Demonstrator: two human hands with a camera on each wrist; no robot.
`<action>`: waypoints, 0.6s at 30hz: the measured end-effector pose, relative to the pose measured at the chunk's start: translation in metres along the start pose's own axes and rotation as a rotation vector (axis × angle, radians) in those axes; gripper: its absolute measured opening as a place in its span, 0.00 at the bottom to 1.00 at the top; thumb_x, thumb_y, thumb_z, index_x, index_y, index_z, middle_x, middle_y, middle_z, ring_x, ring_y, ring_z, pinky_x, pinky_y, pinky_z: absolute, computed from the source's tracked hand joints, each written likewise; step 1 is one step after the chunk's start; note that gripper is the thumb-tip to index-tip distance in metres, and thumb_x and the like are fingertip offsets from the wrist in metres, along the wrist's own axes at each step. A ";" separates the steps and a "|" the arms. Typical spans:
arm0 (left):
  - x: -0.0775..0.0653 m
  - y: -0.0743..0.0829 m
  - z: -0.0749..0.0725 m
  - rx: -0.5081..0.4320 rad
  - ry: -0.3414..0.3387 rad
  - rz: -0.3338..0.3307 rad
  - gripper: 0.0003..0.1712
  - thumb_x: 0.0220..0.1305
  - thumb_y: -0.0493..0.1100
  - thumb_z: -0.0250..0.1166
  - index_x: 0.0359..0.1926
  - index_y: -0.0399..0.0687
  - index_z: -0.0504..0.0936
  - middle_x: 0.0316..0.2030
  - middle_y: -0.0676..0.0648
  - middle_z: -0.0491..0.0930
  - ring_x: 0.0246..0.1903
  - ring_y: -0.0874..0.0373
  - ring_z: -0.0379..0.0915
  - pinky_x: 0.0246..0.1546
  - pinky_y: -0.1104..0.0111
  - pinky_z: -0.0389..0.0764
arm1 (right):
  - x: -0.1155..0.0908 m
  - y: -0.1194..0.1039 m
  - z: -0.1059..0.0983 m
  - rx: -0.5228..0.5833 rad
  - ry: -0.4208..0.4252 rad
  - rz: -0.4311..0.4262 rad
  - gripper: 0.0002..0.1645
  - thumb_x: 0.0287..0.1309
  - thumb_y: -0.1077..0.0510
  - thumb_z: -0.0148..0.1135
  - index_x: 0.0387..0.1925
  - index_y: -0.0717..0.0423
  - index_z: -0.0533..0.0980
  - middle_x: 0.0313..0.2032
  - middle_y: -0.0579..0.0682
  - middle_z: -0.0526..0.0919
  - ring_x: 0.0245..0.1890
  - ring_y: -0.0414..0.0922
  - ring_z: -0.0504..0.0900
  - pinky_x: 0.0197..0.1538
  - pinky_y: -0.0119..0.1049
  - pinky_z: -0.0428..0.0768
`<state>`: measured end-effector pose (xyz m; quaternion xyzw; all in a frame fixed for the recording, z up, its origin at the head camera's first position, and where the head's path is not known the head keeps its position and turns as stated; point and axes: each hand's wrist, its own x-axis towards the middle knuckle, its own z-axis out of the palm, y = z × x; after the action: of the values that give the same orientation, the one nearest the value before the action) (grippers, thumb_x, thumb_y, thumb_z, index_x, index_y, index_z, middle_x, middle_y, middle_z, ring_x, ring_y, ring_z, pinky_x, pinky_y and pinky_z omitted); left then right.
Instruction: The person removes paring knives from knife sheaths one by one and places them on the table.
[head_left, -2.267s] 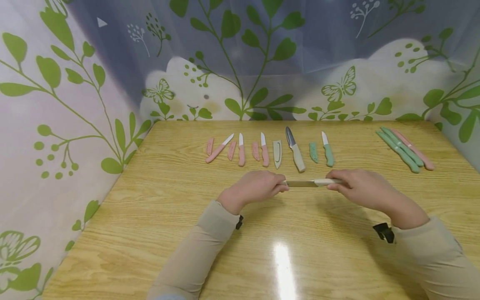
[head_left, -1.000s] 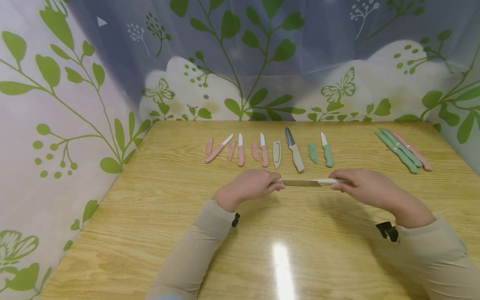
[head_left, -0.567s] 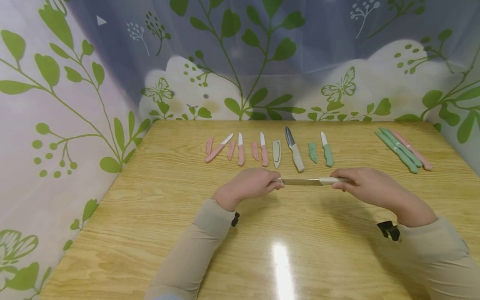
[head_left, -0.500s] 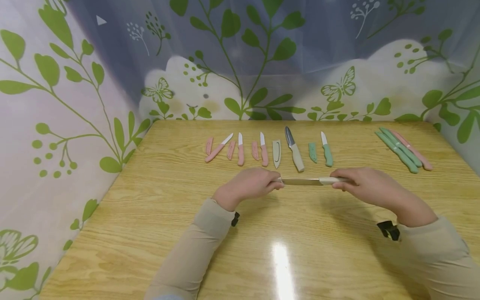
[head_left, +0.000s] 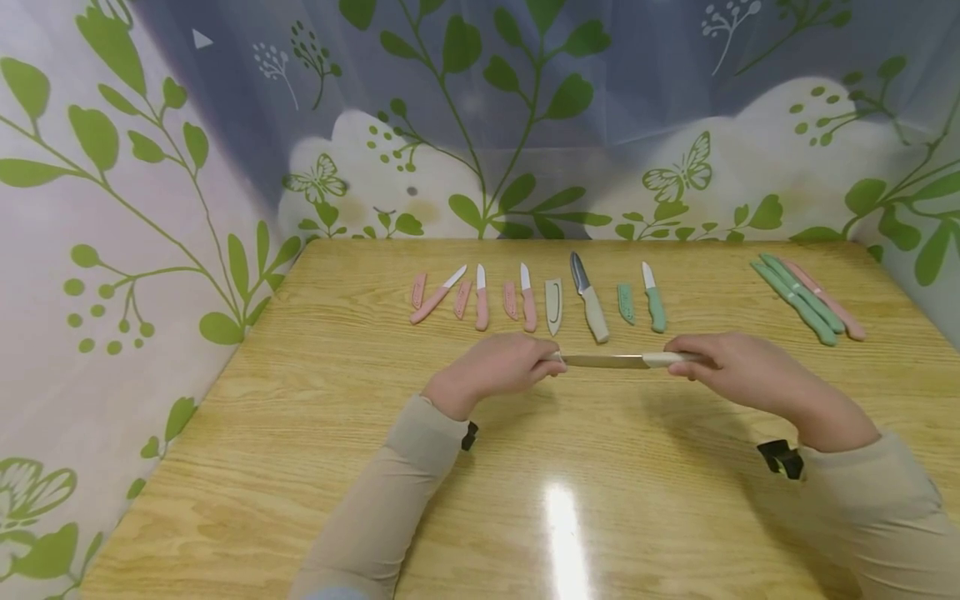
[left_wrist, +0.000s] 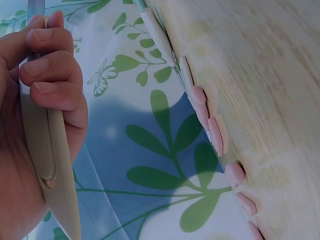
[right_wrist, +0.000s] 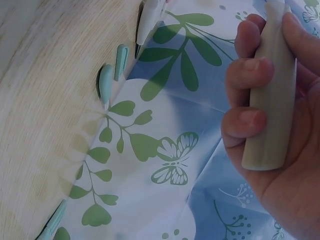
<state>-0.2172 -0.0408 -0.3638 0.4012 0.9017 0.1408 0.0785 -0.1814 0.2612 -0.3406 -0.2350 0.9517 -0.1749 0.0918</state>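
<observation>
Above the middle of the table, a cream-handled knife (head_left: pixel 603 362) is held level between both hands. My right hand (head_left: pixel 742 371) grips its handle (right_wrist: pixel 272 95), with fingers curled around it in the right wrist view. My left hand (head_left: pixel 495 367) holds a cream knife sheath (left_wrist: pixel 42 140) against the palm. Bare blade shows between the two hands; its tip end runs into the sheath's mouth, by the left fingers. Beyond the hands lie a larger cream knife (head_left: pixel 594 312) with a dark blade and its separate cream sheath (head_left: pixel 553 307).
Left of these lie three pink paring knives (head_left: pixel 528 308) beside pink sheaths (head_left: pixel 510 300). To their right are a green sheath (head_left: pixel 626 304) and a green paring knife (head_left: pixel 656 308). Green and pink knives (head_left: pixel 806 300) are heaped far right. A patterned cloth (head_left: pixel 420 183) borders the wooden table (head_left: pixel 300 450).
The hands have drawn farther apart, left hand leftward and right hand rightward, and more blade shows out of the sheath. The knives lying on the table have not moved.
</observation>
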 end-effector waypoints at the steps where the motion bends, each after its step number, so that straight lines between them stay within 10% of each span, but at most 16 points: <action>1: 0.000 0.000 -0.001 -0.011 -0.001 -0.002 0.16 0.75 0.49 0.50 0.29 0.48 0.73 0.19 0.56 0.63 0.18 0.66 0.56 0.25 0.75 0.62 | 0.000 0.000 -0.001 -0.003 0.001 0.004 0.17 0.70 0.47 0.52 0.51 0.51 0.77 0.29 0.42 0.79 0.24 0.39 0.67 0.29 0.36 0.66; 13: -0.002 -0.011 -0.005 -0.166 0.006 -0.082 0.18 0.77 0.49 0.47 0.32 0.45 0.73 0.21 0.53 0.62 0.21 0.63 0.57 0.27 0.73 0.65 | -0.004 0.022 -0.012 0.012 0.067 0.043 0.19 0.73 0.49 0.49 0.54 0.55 0.74 0.33 0.46 0.81 0.24 0.39 0.68 0.28 0.35 0.67; 18: -0.001 -0.012 0.007 -0.272 -0.043 -0.113 0.21 0.79 0.48 0.37 0.45 0.41 0.74 0.44 0.46 0.80 0.42 0.59 0.75 0.46 0.68 0.74 | -0.006 0.034 -0.003 0.155 0.152 0.084 0.18 0.75 0.48 0.42 0.51 0.57 0.70 0.30 0.48 0.75 0.22 0.40 0.66 0.24 0.34 0.66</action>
<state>-0.2236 -0.0479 -0.3742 0.3386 0.8934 0.2486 0.1593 -0.1909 0.2938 -0.3499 -0.1730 0.9486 -0.2613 0.0448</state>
